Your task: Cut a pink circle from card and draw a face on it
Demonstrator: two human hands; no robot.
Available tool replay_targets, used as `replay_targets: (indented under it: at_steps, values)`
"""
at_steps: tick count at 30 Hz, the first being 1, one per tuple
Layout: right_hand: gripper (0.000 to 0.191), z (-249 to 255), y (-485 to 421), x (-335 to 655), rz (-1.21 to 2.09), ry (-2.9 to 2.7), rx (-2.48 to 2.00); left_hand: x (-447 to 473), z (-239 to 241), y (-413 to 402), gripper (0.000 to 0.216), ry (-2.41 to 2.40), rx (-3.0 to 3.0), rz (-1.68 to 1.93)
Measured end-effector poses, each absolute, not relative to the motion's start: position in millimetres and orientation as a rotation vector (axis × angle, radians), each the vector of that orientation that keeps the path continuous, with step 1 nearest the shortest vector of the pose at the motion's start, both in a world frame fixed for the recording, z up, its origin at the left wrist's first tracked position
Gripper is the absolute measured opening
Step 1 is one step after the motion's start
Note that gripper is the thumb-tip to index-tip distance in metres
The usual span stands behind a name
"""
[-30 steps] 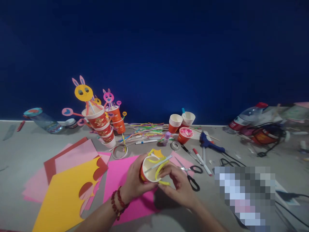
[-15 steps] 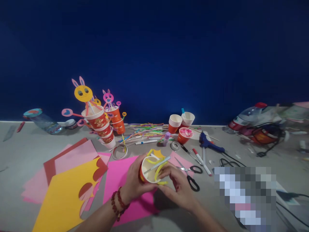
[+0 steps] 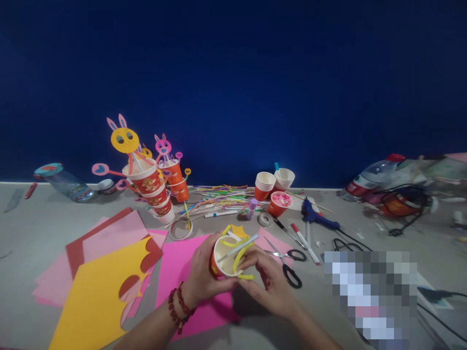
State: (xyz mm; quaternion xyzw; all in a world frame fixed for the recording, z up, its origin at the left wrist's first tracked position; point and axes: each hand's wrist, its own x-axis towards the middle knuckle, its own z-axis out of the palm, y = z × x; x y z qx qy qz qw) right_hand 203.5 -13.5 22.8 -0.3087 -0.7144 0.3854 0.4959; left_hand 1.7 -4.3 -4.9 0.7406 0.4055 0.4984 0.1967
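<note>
Just above the pink paper, my left hand (image 3: pixel 205 272) is wrapped around a red paper cup (image 3: pixel 223 257) with a white inside, its mouth tilted toward me. A pale straw (image 3: pixel 239 247) slants out of the cup. Yellow bendy strips (image 3: pixel 241 255) curve over the rim, and one yellow end sticks out low on the right. My right hand (image 3: pixel 268 282) is closed at the cup's right rim, thumb and fingers pinching around a yellow strip there. The fingertips are partly hidden by the cup edge. Beneath the hands lies a bright pink sheet (image 3: pixel 175 272).
Scissors (image 3: pixel 282 255) lie right of my hand, near a blue glue gun (image 3: pixel 319 216). Decorated rabbit cups (image 3: pixel 144 177) stand back left. Stacked cups (image 3: pixel 265 184), a glue stick (image 3: pixel 251 209) and colourful sticks (image 3: pixel 219 197) sit behind. Yellow paper (image 3: pixel 98 287) covers the left front.
Almost nothing differs. Both hands keep their hold at the cup, and the yellow strip at the right rim has shifted very slightly.
</note>
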Motion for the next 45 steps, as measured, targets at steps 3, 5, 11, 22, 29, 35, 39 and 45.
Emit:
replay_targets:
  at_steps: [3, 5, 11, 22, 29, 35, 39, 45]
  values:
    - [0.012, 23.3, -13.7, 204.1, 0.917, -1.743, -0.745, 1.4, -4.7, -4.5, 0.084, 1.132, 2.088, 1.406]
    - [0.014, 23.2, -13.9, 204.4, 0.908, -1.753, -0.744, 1.0, -5.8, -4.5, 0.084, 1.136, 2.097, 1.407]
    - [0.015, 22.3, -14.2, 204.0, 0.891, -1.746, -0.734, 0.2, -10.0, -4.6, 0.088, 1.147, 2.104, 1.383]
    - [0.01, 21.1, -16.0, 204.6, 0.853, -1.77, -0.73, 0.0, -3.5, -5.3, 0.083, 1.162, 2.169, 1.416]
    - [0.013, 23.3, -16.7, 205.0, 0.859, -1.785, -0.717, -1.0, -10.5, -4.6, 0.085, 1.112, 2.108, 1.451]
    - [0.029, 19.6, -15.8, 207.2, 0.893, -1.774, -0.652, -1.1, -14.4, -5.5, 0.084, 1.042, 1.923, 1.388]
    - [0.045, 10.2, -12.6, 209.6, 1.021, -1.662, -0.587, 1.7, -11.2, -6.6, 0.083, 0.976, 1.725, 1.385]
    - [0.039, -8.5, 0.1, 210.4, 1.081, -1.412, -0.62, 4.9, -7.1, 2.0, 0.061, 0.739, 1.002, 1.251]
